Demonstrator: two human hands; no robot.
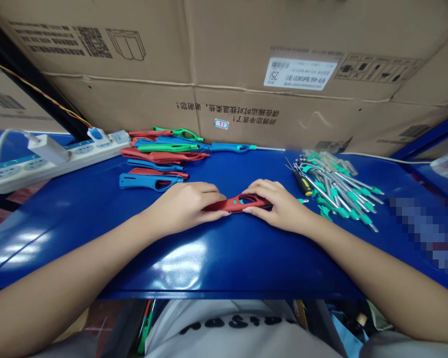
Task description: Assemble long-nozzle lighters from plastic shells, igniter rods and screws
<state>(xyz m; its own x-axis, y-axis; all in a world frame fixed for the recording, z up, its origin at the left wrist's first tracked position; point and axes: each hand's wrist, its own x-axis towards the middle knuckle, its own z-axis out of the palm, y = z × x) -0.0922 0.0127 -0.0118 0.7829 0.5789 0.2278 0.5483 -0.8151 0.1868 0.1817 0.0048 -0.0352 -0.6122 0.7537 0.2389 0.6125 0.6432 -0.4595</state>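
A red lighter casing (pixel 231 204) with a teal part showing inside lies level just above the blue table, held between both hands. My left hand (pixel 197 204) grips its left end, thumb below and fingers above. At the other end, around the trigger opening, my right hand (pixel 272 203) pinches it the same way. A teal-tipped end sticks out to the right from behind my right hand. Left of the hands lie blue lighter casings (pixel 140 181), with red and green ones (pixel 168 147) piled behind them.
Right of the hands lie metal lighter tubes with teal parts (pixel 343 191) and a black-and-yellow screwdriver (pixel 302 183). A white power strip (pixel 78 155) with plugs runs along the left. Cardboard boxes (pixel 231 64) stand behind the table (pixel 224 263).
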